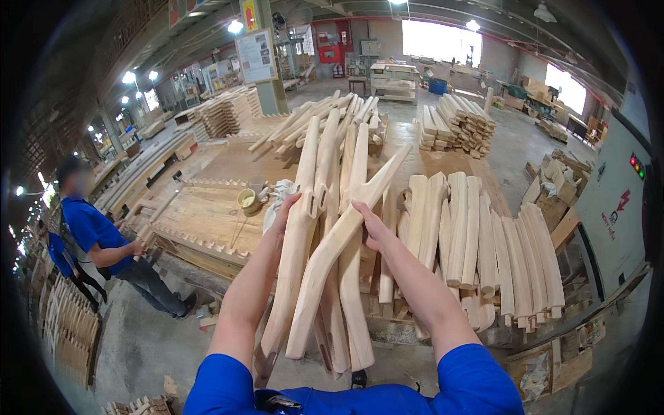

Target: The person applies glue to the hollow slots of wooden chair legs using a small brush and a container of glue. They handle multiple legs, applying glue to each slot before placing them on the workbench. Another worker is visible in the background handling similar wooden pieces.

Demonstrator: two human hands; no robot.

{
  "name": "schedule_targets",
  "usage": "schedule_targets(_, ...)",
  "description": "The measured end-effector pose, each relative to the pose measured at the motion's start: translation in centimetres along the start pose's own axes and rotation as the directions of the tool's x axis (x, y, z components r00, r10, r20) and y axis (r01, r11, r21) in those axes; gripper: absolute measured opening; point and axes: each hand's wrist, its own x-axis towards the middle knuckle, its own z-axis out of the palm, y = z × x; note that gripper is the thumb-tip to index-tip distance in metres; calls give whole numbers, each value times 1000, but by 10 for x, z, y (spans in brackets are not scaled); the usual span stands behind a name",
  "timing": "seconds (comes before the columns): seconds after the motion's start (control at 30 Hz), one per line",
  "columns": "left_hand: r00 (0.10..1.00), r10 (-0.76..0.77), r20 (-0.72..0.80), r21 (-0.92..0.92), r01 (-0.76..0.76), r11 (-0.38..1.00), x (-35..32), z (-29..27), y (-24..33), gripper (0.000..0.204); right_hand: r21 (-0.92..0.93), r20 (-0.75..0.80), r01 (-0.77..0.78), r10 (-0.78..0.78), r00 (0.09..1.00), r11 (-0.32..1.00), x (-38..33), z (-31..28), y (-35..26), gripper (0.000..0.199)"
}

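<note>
The table [200, 171] carries most of the wood, probably to keep it at hand height. At its right, a row [529, 266] of curved pieces lies side by side, ends toward the person, an arrangement that likely makes each easy to pick singly. At the far side lies a looser heap [294, 128]. Before the person, the left piece [287, 277] and right piece [321, 259] lie over other pieces [354, 297], lower ends projecting toward the body; whether those beneath bear their weight cannot be told. The right piece slants across, its top to the right. The left hand [284, 211] is partly closed around the left piece's outer edge, beside a slot; the right hand [371, 225] is partly closed on the right piece, thumb uppermost. Both grips sit well along the length, presumably for balance; fingertips beneath are hidden. A small bowl [247, 199] stands left, clear of the wood being handled.
</note>
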Motion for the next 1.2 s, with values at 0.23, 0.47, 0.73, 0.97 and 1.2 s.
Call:
schedule_targets(0.23,998,-24,-51,372,41,927,38,-12,4,53,-724,-200,-21,-180,963,690,44,-5,-12,50)
schedule_targets(0.47,995,32,99,608,-86,790,-21,-36,7,58,-864,-314,-143,-295,902,484,10,-2,6,48)
schedule_targets(0.73,977,198,80,977,-117,180,-152,-82,-69,121,-917,-207,-80,-294,933,390,-78,78,23,57)
schedule_targets(0.97,999,14,-34,215,-6,977,-227,-89,-119,92,-896,123,-164,-585,801,-413,-171,146,83,62)
schedule_targets(1.2,932,-338,134,80,329,941,-218,-93,-106,43,-945,-148,13,-465,873,325,-192,219,207,78)
